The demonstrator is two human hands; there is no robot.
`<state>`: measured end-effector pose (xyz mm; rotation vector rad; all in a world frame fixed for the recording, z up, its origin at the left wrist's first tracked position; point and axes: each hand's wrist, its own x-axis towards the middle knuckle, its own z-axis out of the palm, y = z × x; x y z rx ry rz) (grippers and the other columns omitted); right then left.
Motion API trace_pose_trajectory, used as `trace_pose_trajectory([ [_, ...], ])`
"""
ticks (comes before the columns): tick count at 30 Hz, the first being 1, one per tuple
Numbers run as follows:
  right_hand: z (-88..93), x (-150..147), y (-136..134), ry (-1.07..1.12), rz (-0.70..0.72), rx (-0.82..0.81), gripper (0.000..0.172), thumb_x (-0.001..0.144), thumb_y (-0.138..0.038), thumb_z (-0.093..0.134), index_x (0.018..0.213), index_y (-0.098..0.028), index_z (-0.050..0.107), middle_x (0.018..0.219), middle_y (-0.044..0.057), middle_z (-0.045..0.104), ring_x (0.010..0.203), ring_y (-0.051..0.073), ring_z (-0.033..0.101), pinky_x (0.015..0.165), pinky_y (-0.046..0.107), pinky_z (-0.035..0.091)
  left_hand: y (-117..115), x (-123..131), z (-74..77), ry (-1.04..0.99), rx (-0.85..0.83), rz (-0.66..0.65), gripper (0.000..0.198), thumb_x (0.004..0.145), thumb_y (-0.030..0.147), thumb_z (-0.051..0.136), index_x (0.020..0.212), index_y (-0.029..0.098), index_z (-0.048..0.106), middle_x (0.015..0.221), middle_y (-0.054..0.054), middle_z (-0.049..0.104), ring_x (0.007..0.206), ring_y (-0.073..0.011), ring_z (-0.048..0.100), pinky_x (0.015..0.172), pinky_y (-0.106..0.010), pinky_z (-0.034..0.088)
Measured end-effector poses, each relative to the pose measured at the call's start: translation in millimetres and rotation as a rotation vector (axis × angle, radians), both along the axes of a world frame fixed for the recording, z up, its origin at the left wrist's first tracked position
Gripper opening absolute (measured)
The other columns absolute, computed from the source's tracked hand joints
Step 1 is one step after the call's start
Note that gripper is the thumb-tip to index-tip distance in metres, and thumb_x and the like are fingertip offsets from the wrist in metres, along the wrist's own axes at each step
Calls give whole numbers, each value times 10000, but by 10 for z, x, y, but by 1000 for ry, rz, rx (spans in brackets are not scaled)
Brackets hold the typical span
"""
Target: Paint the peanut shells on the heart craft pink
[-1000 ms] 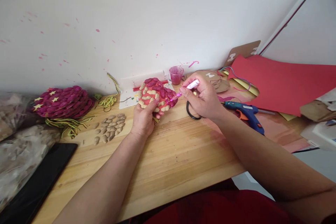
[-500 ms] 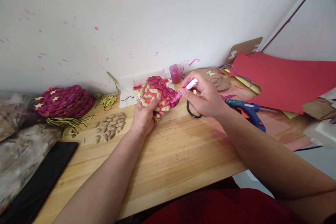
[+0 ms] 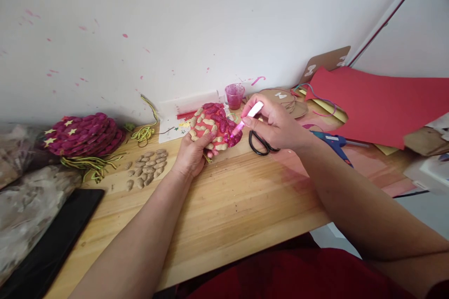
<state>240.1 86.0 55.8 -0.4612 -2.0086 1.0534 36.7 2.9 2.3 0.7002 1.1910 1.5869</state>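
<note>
Head cam: L hand [image 3: 192,153] pinches disc [image 3: 205,124] over desk [image 3: 242,205], twd back edge; R hand [image 3: 272,124] pinches brush [image 3: 253,111], tip at pink peanuts [image 3: 223,126]. Best go light, work into gaps, keep L thumb clear.

Beyond the fingers [image 3: 207,138], we face a broad white wall [image 3: 196,14], flecked with pink spots [image 3: 125,35], mostly to the fingers' left. Just past the right-hand fingertips we notice a curved pink streak [image 3: 258,80] low on it. Well to the fingers' right, we see a slanting dark red line [image 3: 389,21], with a pale panel [image 3: 421,32] beyond it. Below the fingers we look down on a light wooden table [image 3: 210,224], its grain plain, with pink staining [image 3: 301,177] to their right. Farther right, below the tabletop, we cannot tell whether a pale grey surface [image 3: 428,224] is floor. Our light is soft; the wall darkens leftward of the fingers.
</note>
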Motion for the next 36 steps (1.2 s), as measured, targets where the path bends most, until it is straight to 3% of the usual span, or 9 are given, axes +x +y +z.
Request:
trace_pose_trajectory([
  [8,-3,-13,-27,-23,94,-68,258,898,-440,736,907,-231,586,709,-17,584,632,142,554,573,288,447,-12,16,5,24,8,-14,427,564,354,957,804,177,650,638,-21,672,374,-98,530,321,-194,367],
  [15,-19,42,45,-60,21,-79,231,907,-417,719,929,-233,582,703,-24,584,564,128,517,506,272,394,-9,0,-6,30,-10,-38,415,565,355,961,769,192,638,584,-14,635,366,-102,516,326,-201,373],
  [22,-41,6,72,2,13,-20,313,883,-510,733,877,-237,580,762,8,604,686,162,554,570,298,455,-17,8,2,21,-5,-77,432,546,377,970,754,199,636,597,-11,639,374,-98,516,313,-195,362],
  [26,-35,12,80,26,-38,-16,338,887,-548,719,884,-245,570,734,-2,577,671,157,532,571,300,459,-20,5,1,-2,-17,-76,425,559,339,961,786,189,633,613,-8,631,377,-100,524,314,-197,359],
  [31,3,1,33,-3,21,-34,386,866,-589,729,850,-233,581,722,-1,576,672,156,558,577,301,472,-17,-18,-17,-18,-13,-67,403,569,310,948,810,183,651,650,-14,653,399,-97,535,324,-196,378],
  [36,-23,-7,44,55,-43,-42,367,873,-572,730,866,-235,584,729,2,569,680,161,553,582,307,474,-12,-20,-24,-11,-4,-77,403,562,348,961,778,182,665,631,-17,651,398,-95,530,316,-192,373],
])
